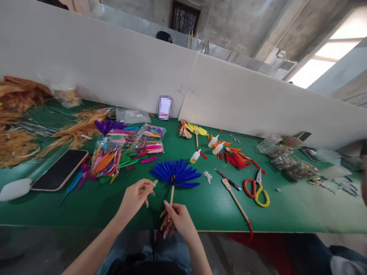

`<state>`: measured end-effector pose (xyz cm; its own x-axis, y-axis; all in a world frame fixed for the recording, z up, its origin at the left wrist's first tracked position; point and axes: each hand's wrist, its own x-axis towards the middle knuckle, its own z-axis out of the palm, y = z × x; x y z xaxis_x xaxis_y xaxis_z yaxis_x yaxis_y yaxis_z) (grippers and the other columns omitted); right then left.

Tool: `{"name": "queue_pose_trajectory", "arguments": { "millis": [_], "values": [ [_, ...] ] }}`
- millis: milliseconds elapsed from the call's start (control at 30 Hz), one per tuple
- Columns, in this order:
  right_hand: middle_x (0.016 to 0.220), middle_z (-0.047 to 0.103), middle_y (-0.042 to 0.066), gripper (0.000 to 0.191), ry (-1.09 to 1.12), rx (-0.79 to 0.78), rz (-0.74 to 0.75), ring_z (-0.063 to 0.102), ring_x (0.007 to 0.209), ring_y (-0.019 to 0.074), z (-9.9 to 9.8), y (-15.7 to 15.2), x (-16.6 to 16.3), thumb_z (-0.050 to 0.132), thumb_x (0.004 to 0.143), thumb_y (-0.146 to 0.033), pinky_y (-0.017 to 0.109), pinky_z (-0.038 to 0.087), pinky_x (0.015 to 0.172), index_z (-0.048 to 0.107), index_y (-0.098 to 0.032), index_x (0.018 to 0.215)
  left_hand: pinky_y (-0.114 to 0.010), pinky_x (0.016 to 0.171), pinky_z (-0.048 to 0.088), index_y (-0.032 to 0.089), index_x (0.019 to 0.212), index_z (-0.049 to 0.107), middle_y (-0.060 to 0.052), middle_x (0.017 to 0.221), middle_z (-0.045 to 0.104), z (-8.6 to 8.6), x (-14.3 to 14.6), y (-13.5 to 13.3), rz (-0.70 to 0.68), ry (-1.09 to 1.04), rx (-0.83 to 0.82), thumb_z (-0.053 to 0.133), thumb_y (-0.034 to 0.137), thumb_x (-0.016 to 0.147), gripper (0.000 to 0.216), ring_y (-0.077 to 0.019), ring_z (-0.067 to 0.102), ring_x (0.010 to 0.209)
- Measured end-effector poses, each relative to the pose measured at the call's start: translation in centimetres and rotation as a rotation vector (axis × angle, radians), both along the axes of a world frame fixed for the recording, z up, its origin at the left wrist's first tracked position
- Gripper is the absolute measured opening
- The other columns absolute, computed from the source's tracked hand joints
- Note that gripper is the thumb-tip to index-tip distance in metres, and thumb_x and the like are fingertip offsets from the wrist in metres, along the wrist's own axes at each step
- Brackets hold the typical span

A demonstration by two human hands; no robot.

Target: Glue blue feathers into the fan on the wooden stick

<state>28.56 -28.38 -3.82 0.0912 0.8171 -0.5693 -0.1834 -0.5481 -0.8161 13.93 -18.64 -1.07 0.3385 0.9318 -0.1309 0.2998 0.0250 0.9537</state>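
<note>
A feather fan [175,173] with deep blue feathers spread in a half circle has a thin wooden handle. My right hand [178,218] is closed around the lower part of that handle, near the table's front edge. The fan's feathers point away from me. Just left of the fan, my left hand [140,191] hovers with loosely curled fingers, their tips apart and nothing visible in them. Small white beads [208,176] lie right of the feathers. Beyond the beads are a dark pen-like tool [228,179] and a bare wooden handle [235,198] with a red cord.
Scissors [256,190] with red and yellow grips lie at right, near glue bottles [195,156] and red feathers [237,158]. A yellow fan [197,129] lies farther back. Bagged coloured feathers [106,158] and a phone [60,170] are at left. Bead bags [299,168] sit far right.
</note>
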Motion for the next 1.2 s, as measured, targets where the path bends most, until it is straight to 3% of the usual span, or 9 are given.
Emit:
{"name": "queue_pose_trajectory", "arguments": {
  "millis": [133, 267, 367, 500, 600, 700, 833, 967, 1200],
  "values": [
    [0.043, 0.058, 0.001, 0.06, -0.246, 0.007, 0.069, 0.054, 0.03, 0.0151, 0.2, -1.0, 0.4, 0.044, 0.07, -0.08, 0.021, 0.031, 0.028, 0.05, -0.02, 0.062, -0.021, 0.043, 0.038, 0.023, 0.083, 0.069, 0.0, 0.064, 0.062, 2.3, 0.3, 0.1, 0.027, 0.023, 0.275, 0.064, 0.044, 0.076, 0.022, -0.0107, 0.048, 0.042],
    [0.046, 0.062, 0.004, 0.05, -0.779, 0.12, 0.088, 0.061, 0.043, 0.0195, 1.9, -1.8, 0.8, 0.049, 0.083, -0.063, 0.026, 0.036, 0.043, 0.049, -0.023, 0.053, -0.021, 0.053, 0.043, 0.025, 0.094, 0.072, -0.001, 0.074, 0.058, 4.6, 1.1, 0.6, -0.007, -0.022, 0.628, 0.065, 0.034, 0.079, 0.018, -0.0087, 0.047, 0.048],
    [0.052, 0.066, 0.006, 0.042, -1.079, 0.104, 0.194, 0.066, 0.058, 0.0244, 3.6, -1.7, 0.7, 0.051, 0.089, -0.049, 0.028, 0.035, 0.052, 0.055, -0.023, 0.056, -0.02, 0.053, 0.043, 0.028, 0.103, 0.069, -0.002, 0.088, 0.057, 6.0, 1.5, 1.5, -0.037, -0.054, 0.906, 0.066, 0.025, 0.081, 0.022, -0.0053, 0.045, 0.048],
    [0.065, 0.071, 0.005, 0.032, -1.129, 0.007, 0.349, 0.068, 0.066, 0.0253, 5.2, -1.2, 0.9, 0.048, 0.092, -0.043, 0.027, 0.03, 0.051, 0.064, -0.02, 0.075, -0.021, 0.059, 0.047, 0.028, 0.11, 0.064, -0.003, 0.097, 0.053, 7.6, 1.6, 2.3, -0.041, -0.033, 1.276, 0.069, 0.017, 0.079, 0.033, -0.0089, 0.052, 0.066],
    [0.073, 0.072, 0.003, 0.03, -1.087, 0.043, 0.312, 0.067, 0.062, 0.0218, 5.7, -1.2, 1.5, 0.046, 0.092, -0.045, 0.025, 0.031, 0.049, 0.064, -0.021, 0.088, -0.03, 0.079, 0.049, 0.027, 0.11, 0.065, -0.006, 0.105, 0.051, 8.5, 1.6, 2.1, -0.021, 0.049, 1.447, 0.071, 0.025, 0.078, 0.033, -0.0165, 0.055, 0.088],
    [0.072, 0.07, 0.002, 0.035, -0.969, 0.142, 0.206, 0.065, 0.058, 0.0186, 5.8, -1.4, 2.2, 0.042, 0.091, -0.049, 0.023, 0.034, 0.05, 0.063, -0.022, 0.089, -0.035, 0.088, 0.046, 0.028, 0.106, 0.067, -0.007, 0.109, 0.051, 8.9, 1.8, 1.8, 0.002, 0.102, 1.516, 0.07, 0.029, 0.079, 0.028, -0.0212, 0.053, 0.099],
    [0.071, 0.068, 0.003, 0.038, -0.751, 0.276, 0.08, 0.064, 0.057, 0.0171, 5.9, -1.7, 2.6, 0.041, 0.09, -0.053, 0.022, 0.04, 0.051, 0.062, -0.022, 0.084, -0.033, 0.084, 0.046, 0.026, 0.09, 0.068, -0.005, 0.1, 0.057, 8.7, 2.4, 1.6, 0.011, 0.056, 1.489, 0.07, 0.02, 0.079, 0.013, -0.0186, 0.054, 0.094],
    [0.069, 0.068, 0.004, 0.038, -0.671, 0.329, 0.011, 0.065, 0.058, 0.0177, 5.8, -1.9, 2.5, 0.042, 0.09, -0.052, 0.023, 0.043, 0.053, 0.062, -0.02, 0.081, -0.033, 0.083, 0.046, 0.025, 0.079, 0.067, -0.004, 0.094, 0.061, 8.4, 2.8, 1.7, 0.015, 0.039, 1.46, 0.072, 0.025, 0.077, 0.006, -0.0181, 0.055, 0.09],
    [0.074, 0.071, 0.008, 0.04, -0.65, 0.347, -0.047, 0.066, 0.059, 0.0193, 5.0, -2.7, 2.9, 0.044, 0.09, -0.05, 0.025, 0.048, 0.056, 0.065, -0.016, 0.088, -0.034, 0.087, 0.045, 0.025, 0.091, 0.069, -0.006, 0.106, 0.061, 8.3, 2.8, 1.7, -0.02, 0.091, 1.474, 0.072, 0.026, 0.077, 0.015, -0.02, 0.053, 0.098]
  ]
}}
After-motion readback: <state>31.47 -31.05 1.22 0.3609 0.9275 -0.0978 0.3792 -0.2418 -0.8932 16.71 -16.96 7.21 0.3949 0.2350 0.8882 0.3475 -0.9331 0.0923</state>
